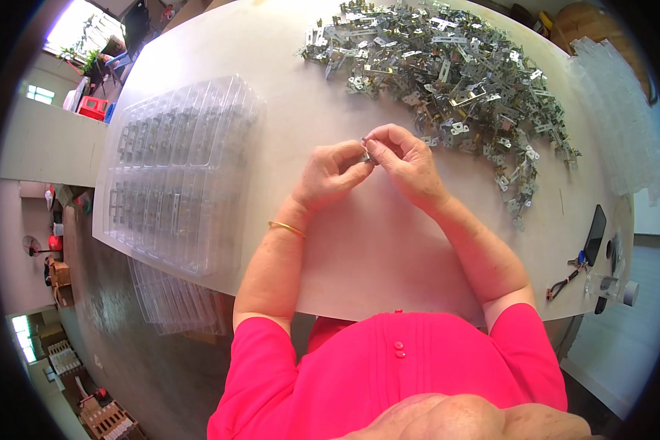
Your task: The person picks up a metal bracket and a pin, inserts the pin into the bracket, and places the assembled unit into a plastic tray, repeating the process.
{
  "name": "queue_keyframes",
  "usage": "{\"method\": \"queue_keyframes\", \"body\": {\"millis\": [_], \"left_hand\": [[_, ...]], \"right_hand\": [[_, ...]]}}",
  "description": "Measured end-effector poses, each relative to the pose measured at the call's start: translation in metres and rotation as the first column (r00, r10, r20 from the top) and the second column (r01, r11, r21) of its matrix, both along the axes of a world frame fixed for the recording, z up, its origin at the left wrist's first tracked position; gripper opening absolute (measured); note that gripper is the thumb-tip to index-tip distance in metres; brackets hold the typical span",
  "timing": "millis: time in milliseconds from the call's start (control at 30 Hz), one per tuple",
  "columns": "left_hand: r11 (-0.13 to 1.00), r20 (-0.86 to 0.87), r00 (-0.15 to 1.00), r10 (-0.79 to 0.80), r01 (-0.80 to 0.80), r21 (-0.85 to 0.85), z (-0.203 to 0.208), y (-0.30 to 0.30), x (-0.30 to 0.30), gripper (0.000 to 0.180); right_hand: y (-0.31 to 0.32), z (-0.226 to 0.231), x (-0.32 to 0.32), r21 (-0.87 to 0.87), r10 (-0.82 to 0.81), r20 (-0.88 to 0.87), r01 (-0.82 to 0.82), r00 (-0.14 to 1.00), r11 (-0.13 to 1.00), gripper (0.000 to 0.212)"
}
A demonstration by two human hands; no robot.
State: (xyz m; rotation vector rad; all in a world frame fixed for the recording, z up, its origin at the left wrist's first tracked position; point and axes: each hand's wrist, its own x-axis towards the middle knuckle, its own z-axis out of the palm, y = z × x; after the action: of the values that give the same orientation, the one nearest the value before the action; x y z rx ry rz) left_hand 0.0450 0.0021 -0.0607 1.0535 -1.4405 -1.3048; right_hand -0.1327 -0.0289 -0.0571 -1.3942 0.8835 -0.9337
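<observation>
My left hand and my right hand meet over the middle of the table, fingertips pinched together. Between them is a small metal part, mostly covered by the fingers, so its full shape is hidden. Both hands grip it. Beyond the right hand spreads a large heap of small silvery metal brackets, some with brass-coloured bits. To the left of my hands sits a clear plastic compartment tray with rows of similar metal parts in its slots.
Clear plastic trays are stacked at the far right. On the table's right side lie a phone, keys and a clear bottle. More clear trays stand below the table's left edge. The white table's front edge is close to my body.
</observation>
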Motion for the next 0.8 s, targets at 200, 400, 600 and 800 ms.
{"method": "queue_keyframes", "body": {"millis": [200,400,600,800], "left_hand": [[0.985,0.277,0.954,0.118,-0.078,-0.151,0.006,0.002,-0.006,0.011],[0.907,0.250,0.898,0.361,-0.275,-0.319,0.002,0.000,-0.008,0.016],[0.961,0.231,0.949,0.217,-0.166,-0.221,0.014,0.003,-0.003,0.021],[0.980,-0.197,0.978,-0.063,0.098,0.174,0.012,0.000,0.009,0.042]], "right_hand": [[0.002,-0.003,0.009,-0.187,-0.139,0.234,0.185,0.962,0.965,0.009],[0.005,0.005,0.004,-0.036,-0.073,0.048,0.074,0.996,0.997,0.006],[0.003,0.005,0.004,-0.068,-0.143,0.112,0.151,0.983,0.986,0.007],[0.000,0.011,0.000,-0.064,-0.157,0.119,0.165,0.980,0.984,0.007]]}}
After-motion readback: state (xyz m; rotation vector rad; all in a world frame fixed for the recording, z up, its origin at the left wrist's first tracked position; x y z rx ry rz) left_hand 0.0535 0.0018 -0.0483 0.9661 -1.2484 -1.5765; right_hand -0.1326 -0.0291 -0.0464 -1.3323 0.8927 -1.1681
